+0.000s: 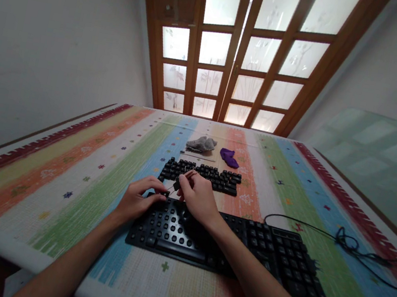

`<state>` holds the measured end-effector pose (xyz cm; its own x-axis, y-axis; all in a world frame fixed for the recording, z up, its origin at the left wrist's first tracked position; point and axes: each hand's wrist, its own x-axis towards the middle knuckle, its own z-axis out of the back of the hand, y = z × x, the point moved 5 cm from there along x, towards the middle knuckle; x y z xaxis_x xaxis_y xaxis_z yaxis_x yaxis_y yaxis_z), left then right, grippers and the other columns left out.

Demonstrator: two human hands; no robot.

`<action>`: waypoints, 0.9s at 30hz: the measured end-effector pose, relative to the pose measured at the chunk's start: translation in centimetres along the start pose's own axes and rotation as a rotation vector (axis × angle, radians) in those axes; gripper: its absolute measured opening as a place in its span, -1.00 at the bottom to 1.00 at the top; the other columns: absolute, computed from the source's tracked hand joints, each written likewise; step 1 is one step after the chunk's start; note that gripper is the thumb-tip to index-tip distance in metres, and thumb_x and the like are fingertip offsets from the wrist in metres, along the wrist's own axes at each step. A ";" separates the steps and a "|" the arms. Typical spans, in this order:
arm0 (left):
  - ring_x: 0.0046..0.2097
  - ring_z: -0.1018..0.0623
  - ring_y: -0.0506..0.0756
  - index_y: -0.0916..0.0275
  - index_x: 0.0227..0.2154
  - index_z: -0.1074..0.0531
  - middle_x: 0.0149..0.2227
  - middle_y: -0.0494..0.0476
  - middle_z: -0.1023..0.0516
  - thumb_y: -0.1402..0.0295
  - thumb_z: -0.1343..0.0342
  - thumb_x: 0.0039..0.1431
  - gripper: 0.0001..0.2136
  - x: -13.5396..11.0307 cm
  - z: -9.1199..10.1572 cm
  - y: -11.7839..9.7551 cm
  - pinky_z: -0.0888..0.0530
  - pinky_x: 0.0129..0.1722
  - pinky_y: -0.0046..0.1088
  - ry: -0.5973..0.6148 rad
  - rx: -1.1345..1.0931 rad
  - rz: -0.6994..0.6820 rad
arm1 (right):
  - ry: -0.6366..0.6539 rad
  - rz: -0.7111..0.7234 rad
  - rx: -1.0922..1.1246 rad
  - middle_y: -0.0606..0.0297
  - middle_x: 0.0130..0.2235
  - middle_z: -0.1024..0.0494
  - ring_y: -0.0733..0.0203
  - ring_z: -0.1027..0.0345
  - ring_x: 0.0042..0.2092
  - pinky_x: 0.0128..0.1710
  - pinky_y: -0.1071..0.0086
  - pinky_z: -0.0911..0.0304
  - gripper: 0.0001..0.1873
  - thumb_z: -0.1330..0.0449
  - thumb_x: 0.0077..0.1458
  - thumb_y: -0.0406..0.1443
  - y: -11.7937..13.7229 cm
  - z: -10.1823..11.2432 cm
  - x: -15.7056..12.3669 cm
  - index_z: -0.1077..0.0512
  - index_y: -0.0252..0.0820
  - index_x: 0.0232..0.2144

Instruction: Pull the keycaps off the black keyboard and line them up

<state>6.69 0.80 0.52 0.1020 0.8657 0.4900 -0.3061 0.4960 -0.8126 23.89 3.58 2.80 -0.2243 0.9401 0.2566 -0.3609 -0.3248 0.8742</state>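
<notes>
A black keyboard [180,253] lies before me, with its left and middle part stripped to bare switch posts and its keys still on at the right. My right hand [199,197] is closed on a small black keycap puller [176,184] with thin wire prongs, above the keyboard's top left part. The prongs point down towards a black keycap [165,194] at the top left corner. My left hand [139,198] pinches that keycap between thumb and index finger. Whether the keycap is off its post cannot be made out.
Behind the keyboard are rows of loose black keycaps [229,182]. Farther back lie a thin stick-like brush [199,157], a grey cloth [201,144] and a purple cloth [229,157]. A black cable [349,241] coils at the right on the striped tablecloth [73,183].
</notes>
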 end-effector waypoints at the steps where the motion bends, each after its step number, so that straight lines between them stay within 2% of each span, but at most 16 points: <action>1: -0.29 -0.55 0.12 0.15 -0.42 -0.64 -0.37 0.11 -0.62 0.41 -0.37 -0.04 -0.91 0.0 -0.1 0.0 -0.45 -0.21 -0.36 0.006 -0.006 0.000 | 0.000 -0.011 0.001 0.29 -0.56 -0.53 0.27 -0.43 -0.53 -0.46 0.45 -0.22 -0.72 -0.08 0.26 -0.31 -0.1 0.0 0.0 -0.36 -0.19 -0.51; 14: -0.27 -0.57 0.14 0.13 -0.38 -0.65 -0.34 0.14 -0.64 0.42 -0.34 0.02 -0.91 -0.4 -0.9 -0.4 -0.46 -0.17 -0.32 0.120 0.020 -0.047 | 0.012 -0.039 -0.023 0.35 -0.62 -0.48 0.29 -0.40 -0.56 -0.47 0.47 -0.19 -0.73 -0.08 0.20 -0.37 -0.6 -0.2 0.1 -0.33 -0.18 -0.56; 17: -0.28 -0.58 0.14 0.14 -0.38 -0.64 -0.34 0.13 -0.64 0.43 -0.33 0.03 -0.92 -0.5 -0.9 -0.5 -0.45 -0.15 -0.31 0.138 0.036 -0.064 | 0.034 -0.075 0.085 0.42 -0.65 -0.42 0.32 -0.35 -0.61 -0.53 0.49 -0.19 -0.78 -0.06 0.19 -0.37 -1.1 -0.5 0.2 -0.33 -0.18 -0.51; 22: -0.26 -0.57 0.13 0.16 -0.36 -0.61 -0.34 0.12 -0.62 0.43 -0.29 0.06 -0.93 -0.4 -0.8 -0.3 -0.45 -0.18 -0.33 0.152 0.012 -0.064 | 0.152 -0.222 0.369 0.50 -0.69 -0.38 0.35 -0.30 -0.69 -0.68 0.54 -0.12 -0.84 -0.04 0.19 -0.38 -1.9 -1.1 0.5 -0.34 -0.17 -0.43; 27: -0.26 -0.57 0.12 0.17 -0.33 -0.60 -0.34 0.12 -0.62 0.42 -0.27 0.10 -0.93 -0.5 -0.9 -0.4 -0.44 -0.19 -0.33 0.191 0.004 -0.087 | 0.197 -0.281 0.412 0.52 -0.71 -0.36 0.38 -0.29 -0.72 -0.71 0.58 -0.08 -0.85 -0.05 0.17 -0.41 -1.9 -1.2 0.6 -0.35 -0.19 -0.43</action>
<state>7.64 0.27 0.27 0.3059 0.8169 0.4890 -0.2922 0.5694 -0.7684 23.39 4.62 0.78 -0.3505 0.9347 -0.0585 -0.0552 0.0417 0.9976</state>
